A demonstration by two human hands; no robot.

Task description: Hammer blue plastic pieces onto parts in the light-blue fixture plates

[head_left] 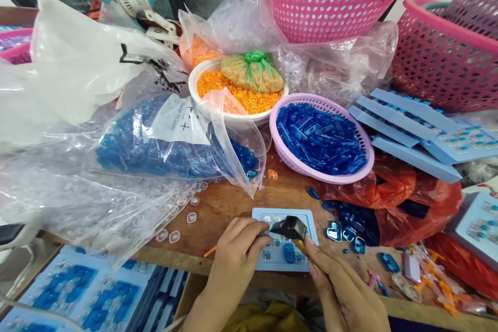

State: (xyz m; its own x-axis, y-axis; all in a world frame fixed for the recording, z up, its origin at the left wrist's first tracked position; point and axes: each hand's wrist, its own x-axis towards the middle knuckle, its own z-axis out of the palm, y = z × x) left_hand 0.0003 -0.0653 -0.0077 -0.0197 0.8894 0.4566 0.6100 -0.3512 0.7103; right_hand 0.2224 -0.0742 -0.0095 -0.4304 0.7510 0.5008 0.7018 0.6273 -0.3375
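My right hand point(342, 285) grips a small hammer point(293, 228) by its handle, the black head over a light blue tray point(280, 266). My left hand point(241, 249) is pinched at the tray's left side, fingertips close to the hammer head. What those fingers hold, if anything, is hidden. Small clear and blue pieces sit in the tray, among them a larger blue translucent piece point(289, 253). Part of the tray is covered by the hammer and my hands.
A lilac basket point(368, 166) of blue pieces and a white bowl point(194, 80) of orange pieces stand behind. A bag of blue parts point(128, 140) lies left. Loose blue pieces point(334, 231) and a red bag point(420, 218) lie right; trays point(424, 158) are stacked beyond. More filled trays point(89, 290) sit lower left.
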